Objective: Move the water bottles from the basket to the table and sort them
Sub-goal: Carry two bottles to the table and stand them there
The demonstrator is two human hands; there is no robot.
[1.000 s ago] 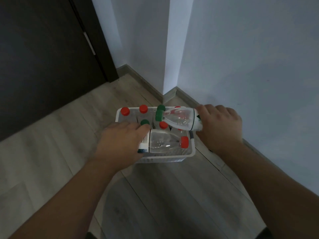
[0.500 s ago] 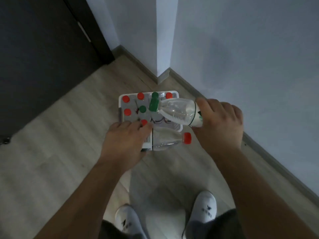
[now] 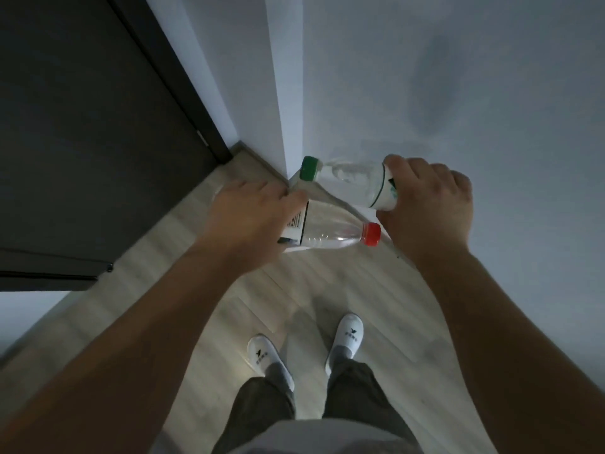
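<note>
My right hand (image 3: 429, 204) grips the lower end of a clear water bottle with a green cap (image 3: 355, 183); it lies sideways in the air, cap pointing left. My left hand (image 3: 252, 217) grips the labelled end of a second clear bottle with a red cap (image 3: 330, 235), also held sideways, cap pointing right. The two bottles hang close together, the green-capped one above. The basket is hidden behind my hands and the bottles; only a pale sliver shows near the wall corner.
A dark door (image 3: 91, 142) fills the left side, and pale walls (image 3: 458, 77) meet in a jutting corner just beyond the bottles. Below lies light wood flooring (image 3: 229, 322). My feet in white slippers (image 3: 343, 339) stand on it.
Both hands have lifted their bottles up and away from the basket, which has dropped out of sight. The view has risen, and my legs and slippers now show fully.
</note>
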